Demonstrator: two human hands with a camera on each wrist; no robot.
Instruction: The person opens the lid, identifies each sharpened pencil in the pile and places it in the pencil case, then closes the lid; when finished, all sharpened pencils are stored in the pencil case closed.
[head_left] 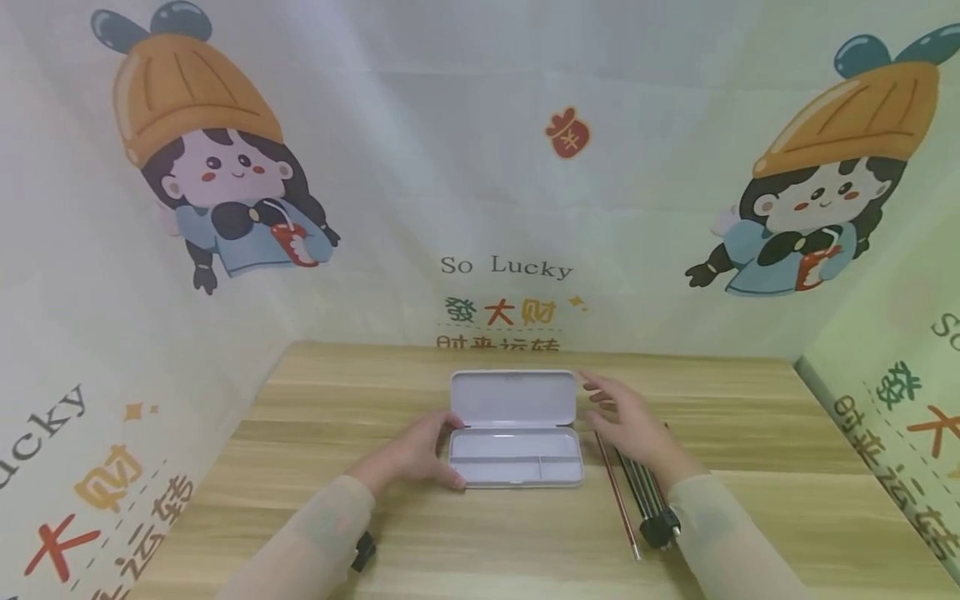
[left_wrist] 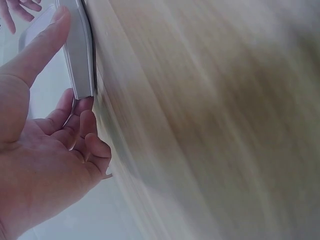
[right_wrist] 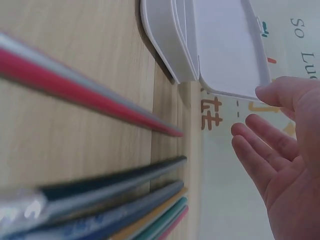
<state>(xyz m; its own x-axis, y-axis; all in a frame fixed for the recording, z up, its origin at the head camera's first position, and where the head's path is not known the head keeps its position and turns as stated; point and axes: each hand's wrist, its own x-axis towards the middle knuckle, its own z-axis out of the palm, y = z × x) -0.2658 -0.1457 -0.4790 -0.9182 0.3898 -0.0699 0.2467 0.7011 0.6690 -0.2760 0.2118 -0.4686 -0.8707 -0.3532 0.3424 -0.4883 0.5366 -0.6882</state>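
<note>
An opened white pencil case (head_left: 516,457) lies on the wooden table, its lid (head_left: 513,398) raised at the back and its base split into compartments with nothing in them. My left hand (head_left: 420,448) holds the case by its left end, thumb at the front corner and fingers behind it, as the left wrist view (left_wrist: 50,135) also shows. Beside the lid's right edge is my right hand (head_left: 628,421), fingers spread and holding nothing. In the right wrist view its thumb tip (right_wrist: 267,94) is right at the lid's corner.
Right of the case lies a red pencil (head_left: 617,492), apart from a row of several dark and coloured pencils (head_left: 637,482) partly under my right forearm. A printed cloth (head_left: 375,192) hangs behind the table (head_left: 337,375) and along its sides.
</note>
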